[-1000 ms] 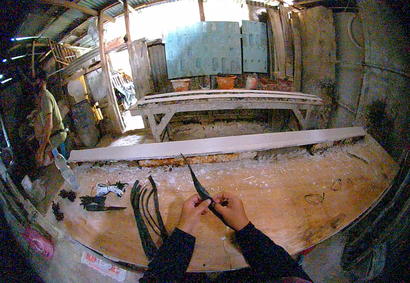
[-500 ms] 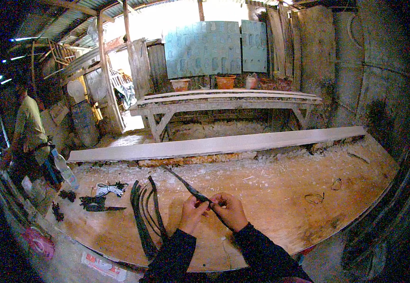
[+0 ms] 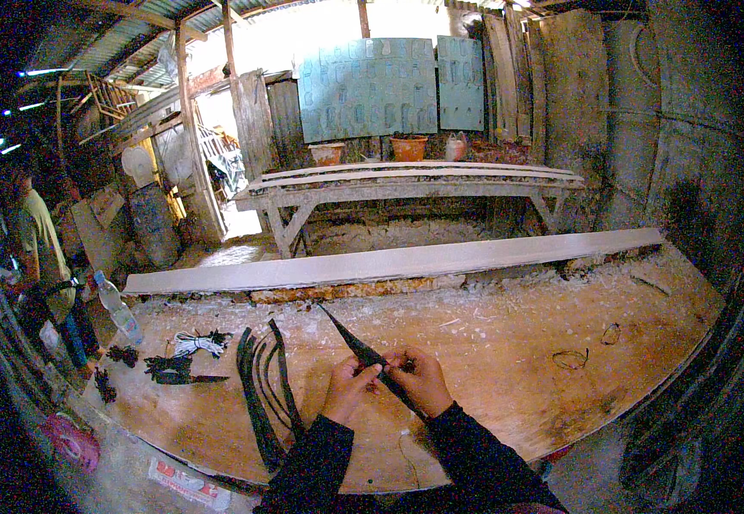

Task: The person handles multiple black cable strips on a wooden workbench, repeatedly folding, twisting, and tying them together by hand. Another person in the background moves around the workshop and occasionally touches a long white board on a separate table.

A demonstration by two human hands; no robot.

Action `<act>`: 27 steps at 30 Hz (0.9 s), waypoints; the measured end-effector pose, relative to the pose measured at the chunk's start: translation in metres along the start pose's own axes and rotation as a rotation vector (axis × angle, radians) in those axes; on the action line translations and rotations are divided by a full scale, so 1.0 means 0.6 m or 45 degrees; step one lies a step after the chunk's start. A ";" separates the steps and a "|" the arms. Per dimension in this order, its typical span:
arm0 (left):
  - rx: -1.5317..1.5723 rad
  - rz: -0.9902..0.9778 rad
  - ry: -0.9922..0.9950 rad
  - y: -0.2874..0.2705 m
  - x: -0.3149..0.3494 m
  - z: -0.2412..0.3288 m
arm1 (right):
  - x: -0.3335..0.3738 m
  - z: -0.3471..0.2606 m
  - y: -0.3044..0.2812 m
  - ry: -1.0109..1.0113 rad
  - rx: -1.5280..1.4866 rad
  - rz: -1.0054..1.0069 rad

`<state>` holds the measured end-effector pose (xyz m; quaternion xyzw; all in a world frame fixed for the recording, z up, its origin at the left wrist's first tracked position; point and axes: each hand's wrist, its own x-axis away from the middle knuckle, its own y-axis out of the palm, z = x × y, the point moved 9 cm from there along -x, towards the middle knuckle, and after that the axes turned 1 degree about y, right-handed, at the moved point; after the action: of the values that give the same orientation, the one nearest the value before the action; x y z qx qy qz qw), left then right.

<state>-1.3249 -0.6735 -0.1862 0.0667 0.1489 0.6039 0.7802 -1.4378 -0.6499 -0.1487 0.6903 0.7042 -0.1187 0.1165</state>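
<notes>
A dark, flat strip (image 3: 356, 345) runs slantwise over the near middle of the wooden table, its tapered far end pointing away from me. My left hand (image 3: 350, 387) pinches it between thumb and fingers. Close beside, my right hand (image 3: 419, 382) grips the same strip, with fingers bent around its edge. The strip's near end passes under my right hand and sleeve. Left of my hands lie several long dark strips (image 3: 256, 398), some curved into loops. Farther left are a bundle of white cord (image 3: 201, 343) and a bundle of black cord (image 3: 169, 370).
A long white board (image 3: 397, 262) spans the table's far side. A plastic bottle (image 3: 116, 307) stands at the left edge. Thin wire loops (image 3: 570, 360) lie on the right. Behind is a bench (image 3: 415, 190) with pots (image 3: 409, 148). Another person (image 3: 44, 248) is at far left.
The strip has turned, showing its broader face, and its far tip has shifted slightly right. My hands stay close together on it. The person at far left has moved farther left.
</notes>
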 end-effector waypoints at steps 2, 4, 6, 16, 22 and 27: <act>-0.013 0.002 -0.018 0.004 0.004 0.005 | 0.000 -0.002 -0.001 -0.008 -0.129 0.003; -0.039 -0.009 -0.026 0.008 0.005 0.012 | 0.001 0.003 -0.001 0.045 -0.143 -0.010; -0.079 -0.032 -0.025 0.012 0.005 0.016 | 0.002 0.017 -0.003 0.171 -0.018 -0.030; -0.036 0.008 0.003 0.006 -0.001 0.000 | 0.003 -0.015 0.001 -0.121 0.292 -0.013; 0.030 -0.047 -0.053 0.016 0.003 0.004 | 0.007 -0.023 0.001 -0.146 0.387 0.032; 0.227 -0.146 -0.166 0.029 0.010 -0.003 | 0.007 -0.017 -0.012 -0.120 0.372 0.139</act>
<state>-1.3403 -0.6631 -0.1838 0.1663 0.1544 0.5369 0.8126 -1.4450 -0.6429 -0.1403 0.7308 0.6346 -0.2457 0.0540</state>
